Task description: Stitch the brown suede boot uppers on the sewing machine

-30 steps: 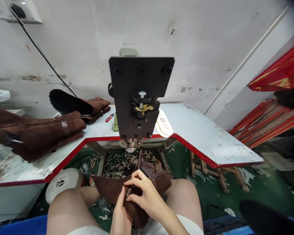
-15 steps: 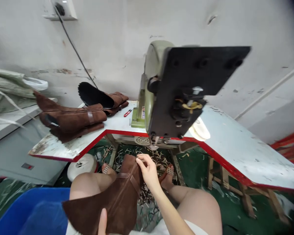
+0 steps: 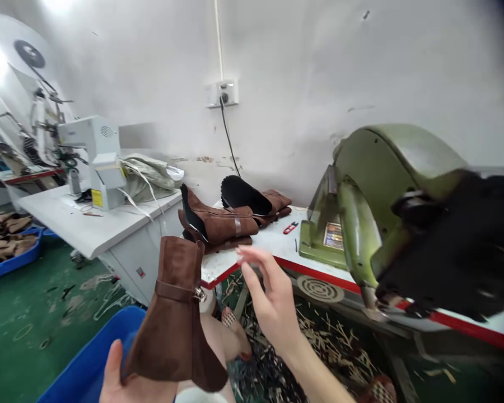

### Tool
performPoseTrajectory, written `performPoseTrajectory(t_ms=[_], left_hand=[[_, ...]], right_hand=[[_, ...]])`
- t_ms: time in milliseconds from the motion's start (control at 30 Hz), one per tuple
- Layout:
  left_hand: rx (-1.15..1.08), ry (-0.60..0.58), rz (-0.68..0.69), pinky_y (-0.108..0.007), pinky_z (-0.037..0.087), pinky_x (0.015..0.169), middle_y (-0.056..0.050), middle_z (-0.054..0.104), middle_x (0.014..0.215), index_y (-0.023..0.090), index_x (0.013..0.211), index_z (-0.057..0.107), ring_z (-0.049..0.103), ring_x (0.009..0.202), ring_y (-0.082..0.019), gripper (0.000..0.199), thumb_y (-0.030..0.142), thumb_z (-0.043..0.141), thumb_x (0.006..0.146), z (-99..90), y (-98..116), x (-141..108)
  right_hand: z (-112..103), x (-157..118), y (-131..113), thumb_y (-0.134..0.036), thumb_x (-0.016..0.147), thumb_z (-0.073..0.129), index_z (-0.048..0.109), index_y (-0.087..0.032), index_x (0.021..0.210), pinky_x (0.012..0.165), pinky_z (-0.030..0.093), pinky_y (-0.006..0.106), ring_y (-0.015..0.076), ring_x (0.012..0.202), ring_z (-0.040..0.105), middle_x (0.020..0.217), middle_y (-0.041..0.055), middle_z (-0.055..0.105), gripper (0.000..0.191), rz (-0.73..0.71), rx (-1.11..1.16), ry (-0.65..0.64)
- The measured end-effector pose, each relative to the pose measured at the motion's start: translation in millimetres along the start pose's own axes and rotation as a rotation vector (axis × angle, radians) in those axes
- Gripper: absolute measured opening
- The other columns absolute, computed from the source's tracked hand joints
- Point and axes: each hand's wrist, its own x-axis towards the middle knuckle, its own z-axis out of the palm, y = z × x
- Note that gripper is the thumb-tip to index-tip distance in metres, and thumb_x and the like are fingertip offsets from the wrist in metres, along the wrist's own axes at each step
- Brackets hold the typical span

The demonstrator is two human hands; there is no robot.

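Observation:
A brown suede boot upper with a strap and a small metal buckle stands upright at lower left of centre. Its lower edge rests in my left hand, the thumb at its left side and the other fingers mostly hidden behind it. To the right of the upper is my right hand, raised with fingers apart and slightly curled, holding nothing. Behind the hands, brown boots and a black sole lie on the white, red-edged table.
A green machine with a blurred black plate stands at the right. Red snips lie beside it. At lower left is a blue tub. A white sewing machine is on another table. Scraps cover the floor.
The view has swung left. The upper has turned more upright and now shows its buckle side. My right hand has let go of its top edge and moved off to the right.

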Motion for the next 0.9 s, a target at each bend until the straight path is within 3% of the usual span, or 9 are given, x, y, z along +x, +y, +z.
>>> performPoseTrajectory(t_ms=[67,167,267,367,567,767,833,900], left_hand=[[-0.038,-0.108,0.026,-0.046,0.029,0.124,-0.001,0.053,0.148,0.033,0.139,0.061,0.050,0.140,-0.028,0.057,0.062,0.029,0.102,12.7,11,11],[-0.045,-0.201,-0.011,-0.046,0.025,0.125,-0.004,0.051,0.150,0.027,0.142,0.059,0.046,0.142,-0.027,0.067,0.063,0.017,0.103,28.2,12,14],[-0.104,-0.297,-0.008,-0.044,0.029,0.123,-0.010,0.048,0.151,0.014,0.145,0.054,0.045,0.143,-0.030,0.086,0.073,0.012,0.098,38.7,2,11],[-0.173,-0.340,-0.015,-0.040,0.025,0.125,-0.015,0.048,0.150,0.003,0.144,0.053,0.047,0.141,-0.031,0.092,0.072,0.011,0.099,43.0,-3,9],[-0.176,-0.310,-0.065,-0.035,0.018,0.127,-0.007,0.054,0.145,0.010,0.138,0.062,0.051,0.138,-0.025,0.058,0.037,0.020,0.109,28.7,-1,9],[-0.165,-0.142,-0.078,-0.040,0.025,0.126,-0.005,0.063,0.136,0.019,0.131,0.069,0.058,0.132,-0.027,0.047,0.026,0.031,0.105,15.5,-4,6],[-0.159,-0.077,-0.122,-0.040,0.028,0.125,-0.002,0.066,0.132,0.024,0.125,0.073,0.060,0.130,-0.027,0.041,0.026,0.039,0.103,16.0,-2,7],[-0.161,-0.005,-0.119,-0.040,0.032,0.124,0.001,0.069,0.128,0.029,0.119,0.076,0.063,0.126,-0.027,0.035,0.028,0.048,0.099,16.4,1,8]], right_hand=[[7,-18,13,-0.020,0.099,0.059,0.064,-0.027,0.118,0.091,0.052,0.027,0.0175,0.101,0.067,0.109,0.0023,0.070,0.021,-0.025,-0.017,-0.059],[31,-35,22,-0.017,0.096,0.062,0.065,-0.026,0.110,0.094,0.050,0.027,0.0178,0.106,0.066,0.112,0.0021,0.070,0.017,-0.029,0.027,-0.157],[55,-34,18,-0.019,0.098,0.058,0.064,-0.024,0.097,0.086,0.050,0.025,0.0166,0.095,0.067,0.100,0.0008,0.071,0.008,0.094,0.079,-0.130],[63,-31,14,-0.022,0.098,0.059,0.062,-0.024,0.095,0.077,0.048,0.024,0.0155,0.085,0.065,0.091,-0.0009,0.068,0.004,0.192,0.103,-0.181],[60,-45,18,-0.025,0.101,0.051,0.058,-0.025,0.101,0.074,0.045,0.025,0.0153,0.082,0.059,0.091,-0.0006,0.061,0.007,0.189,0.057,-0.199],[68,-53,22,-0.023,0.101,0.050,0.059,-0.025,0.096,0.070,0.047,0.024,0.0148,0.077,0.057,0.088,-0.0004,0.058,0.010,0.143,-0.042,0.028],[64,-49,19,-0.019,0.100,0.050,0.062,-0.024,0.096,0.071,0.047,0.024,0.0150,0.078,0.060,0.089,0.0002,0.062,0.013,0.101,-0.056,-0.049],[56,-44,13,-0.016,0.099,0.047,0.064,-0.024,0.098,0.076,0.048,0.025,0.0161,0.085,0.063,0.094,0.0015,0.066,0.019,0.054,-0.036,-0.237]])
